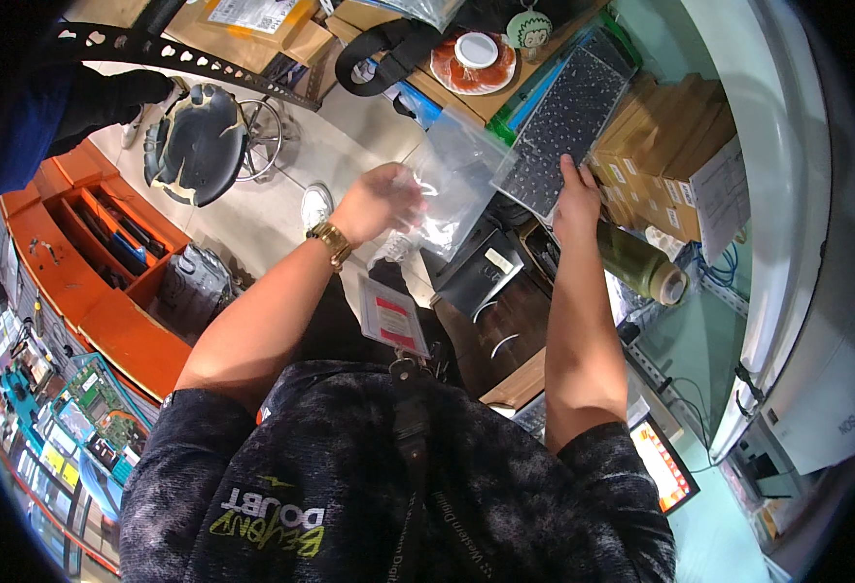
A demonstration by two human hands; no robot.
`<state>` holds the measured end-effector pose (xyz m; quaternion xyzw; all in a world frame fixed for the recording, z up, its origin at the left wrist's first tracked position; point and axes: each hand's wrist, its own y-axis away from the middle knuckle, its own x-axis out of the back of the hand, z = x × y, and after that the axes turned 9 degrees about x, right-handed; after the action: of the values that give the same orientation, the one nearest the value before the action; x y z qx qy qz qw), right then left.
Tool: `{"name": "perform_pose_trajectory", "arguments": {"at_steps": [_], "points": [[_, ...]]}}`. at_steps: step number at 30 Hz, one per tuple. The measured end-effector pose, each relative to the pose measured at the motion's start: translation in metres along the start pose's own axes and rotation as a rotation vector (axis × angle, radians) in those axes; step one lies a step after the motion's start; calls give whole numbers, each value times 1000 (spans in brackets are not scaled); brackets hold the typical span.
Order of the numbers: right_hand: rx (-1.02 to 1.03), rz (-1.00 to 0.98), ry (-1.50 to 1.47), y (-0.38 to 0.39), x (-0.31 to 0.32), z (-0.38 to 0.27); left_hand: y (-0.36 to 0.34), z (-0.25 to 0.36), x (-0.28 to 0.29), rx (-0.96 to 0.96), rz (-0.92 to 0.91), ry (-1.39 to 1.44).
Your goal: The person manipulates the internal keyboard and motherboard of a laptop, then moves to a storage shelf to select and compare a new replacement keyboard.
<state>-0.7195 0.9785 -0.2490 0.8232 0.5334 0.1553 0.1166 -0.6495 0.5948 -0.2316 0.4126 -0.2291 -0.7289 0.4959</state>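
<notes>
My left hand [385,201], with a gold watch [331,243] on its wrist, is closed on a clear plastic bag [466,165]. The bag spreads to the right of the fingers, and its far side meets the near left edge of a black, white-specked flat panel [568,121]. That panel looks like a keyboard, but I cannot make out its keys for sure. At its near right corner my right hand [577,202] grips it, thumb on top and the other fingers mostly hidden. Several brown cardboard boxes [656,160] stand right beside this hand.
A green bottle [646,267] lies below the boxes. Farther off are a round plate [474,63], a black tape-like roll [379,58] and a worn black stool [199,146]. An orange tray unit [68,248] runs along the left, near circuit boards [102,413]. Another person's dark trouser leg [106,102] shows upper left.
</notes>
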Motion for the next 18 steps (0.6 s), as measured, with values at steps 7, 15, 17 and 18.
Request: {"name": "perform_pose_trajectory", "arguments": {"at_steps": [7,15,17,18], "points": [[51,112,467,-38,-39,10,4,-51,0,14,54,-47],[-144,-24,164,-44,-23,-9,-2,-61,-3,-76,46,-46],[-219,-79,-12,-37,-20,-20,-2,-62,2,-65,46,-55],[-219,-79,-11,-36,-16,-23,-2,-61,4,-53,41,-67]]}}
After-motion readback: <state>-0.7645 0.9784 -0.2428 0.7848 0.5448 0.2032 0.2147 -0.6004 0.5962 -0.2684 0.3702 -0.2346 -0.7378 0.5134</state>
